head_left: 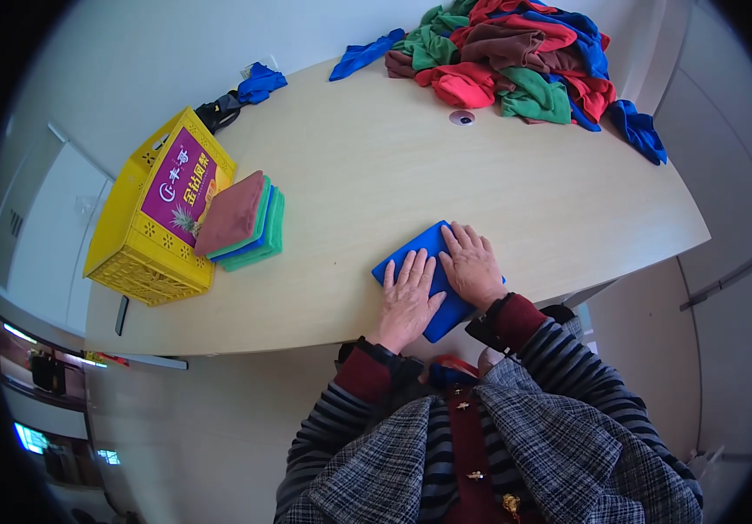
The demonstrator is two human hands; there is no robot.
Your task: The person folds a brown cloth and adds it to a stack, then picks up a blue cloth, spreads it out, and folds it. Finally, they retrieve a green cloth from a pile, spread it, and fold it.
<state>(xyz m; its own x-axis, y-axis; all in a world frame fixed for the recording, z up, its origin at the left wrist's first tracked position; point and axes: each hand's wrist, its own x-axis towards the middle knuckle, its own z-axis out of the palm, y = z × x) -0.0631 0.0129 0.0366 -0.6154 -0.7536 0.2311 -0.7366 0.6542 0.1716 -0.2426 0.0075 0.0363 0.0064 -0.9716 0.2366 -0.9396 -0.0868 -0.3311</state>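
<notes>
Both hands lie flat on a folded blue cloth. The left hand has its fingers spread out and presses down on the near part of the cloth. The right hand sits just beside it, fingers open too, palm down. Neither hand pinches anything. The blue cloth sits on the pale wooden worktop, close to the near edge, right in front of the person.

That edge is the first worry. One corner of the blue cloth looks like it hangs a little over the side, though the wrists hide that bit, so I cannot be sure. If the hands push toward the body, the cloth could slide off and fall.

The cloth could also go crooked. If one hand presses harder than the other, the layers may slip and the fold will not stay neat.

To the left is a small stack of folded cloths, with a brownish red one on top and green and blue ones under it. It leans against a yellow crate. A hard bump from another cloth put on top could tip it.

Far across the worktop is a big pile of loose cloths in red, green, blue and brown. A blue cloth at its right side droops over the edge and could drop to the floor if the pile gets tugged.
</notes>
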